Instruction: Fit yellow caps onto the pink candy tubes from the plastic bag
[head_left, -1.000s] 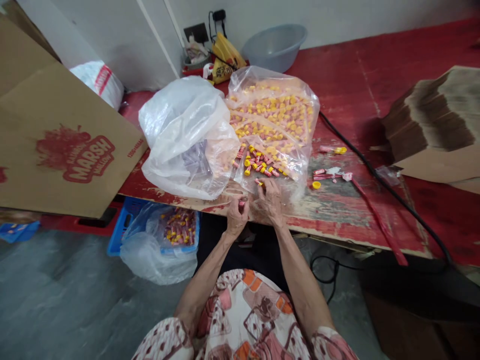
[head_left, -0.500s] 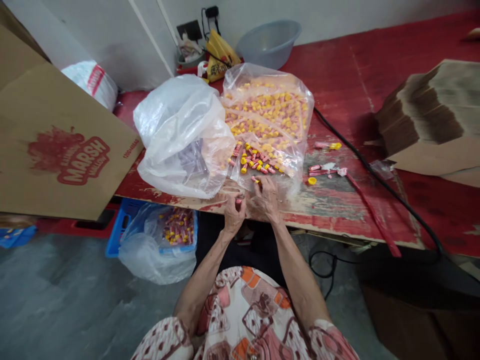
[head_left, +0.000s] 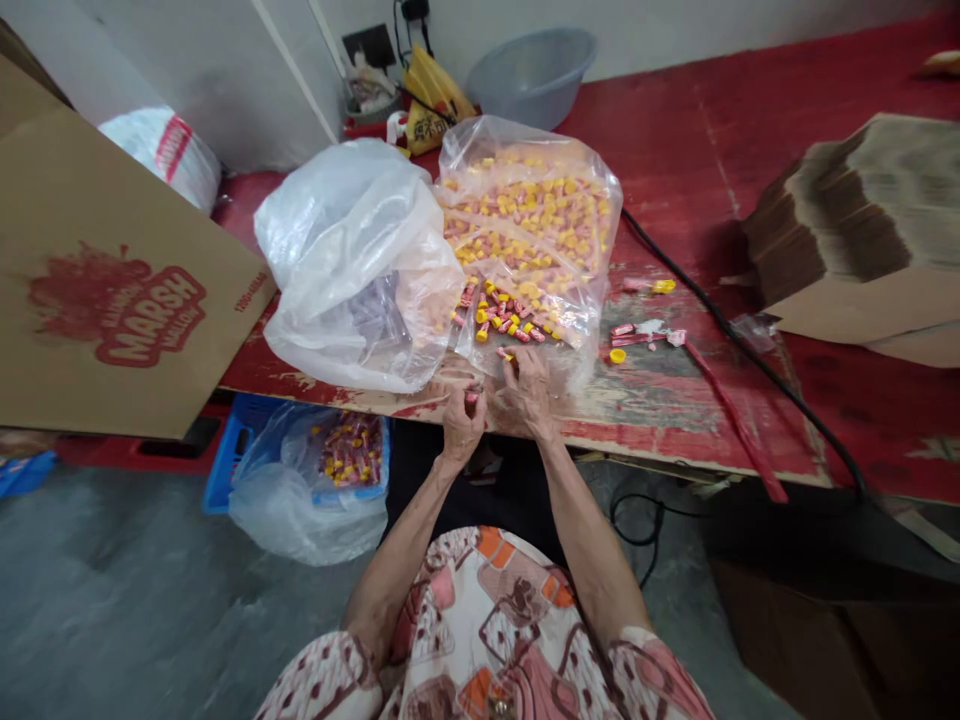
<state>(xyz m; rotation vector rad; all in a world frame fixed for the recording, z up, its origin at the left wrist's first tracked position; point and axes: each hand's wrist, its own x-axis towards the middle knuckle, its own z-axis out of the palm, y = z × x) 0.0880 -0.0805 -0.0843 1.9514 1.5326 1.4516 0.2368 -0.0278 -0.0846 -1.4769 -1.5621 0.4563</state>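
The left hand [head_left: 463, 418] is at the near edge of the worn red-painted wooden surface [head_left: 675, 190]. Its grip is closed, with thumb and fingers pinching a small pink tube [head_left: 472, 397] that pokes up out of the fist. Just beside it, the right hand [head_left: 526, 392] lies palm down on the surface with its fingers curled forward. Its fingertips [head_left: 516, 362] touch a small pink-and-yellow capped piece [head_left: 506, 354], but I cannot tell whether that grip has closed on the piece.

That piece lies at the near edge of a loose heap of pink tubes with yellow caps [head_left: 501, 310]. The heap spills from the mouth of a large clear plastic bag [head_left: 592, 160] filled with many more of the same. A crumpled translucent white plastic bag [head_left: 352, 250] touches the clear bag on its left side.

To the right of the hands, a single round yellow cap [head_left: 617, 355] and a few pink scraps [head_left: 637, 332] lie on bare, scuffed wood. A long red strip [head_left: 739, 425] and a black cable [head_left: 750, 355] run diagonally past them. A stack of flattened brown cardboard [head_left: 862, 200] sits at the far right.

A grey plastic basin [head_left: 536, 75] stands at the back by the wall. A brown cardboard sheet printed with red "MARSH" lettering [head_left: 120, 300] leans over the left end of the surface. Below the surface's edge, left of the person's knees, a blue plastic crate [head_left: 223, 465] lined with clear plastic holds more pink-and-yellow pieces.
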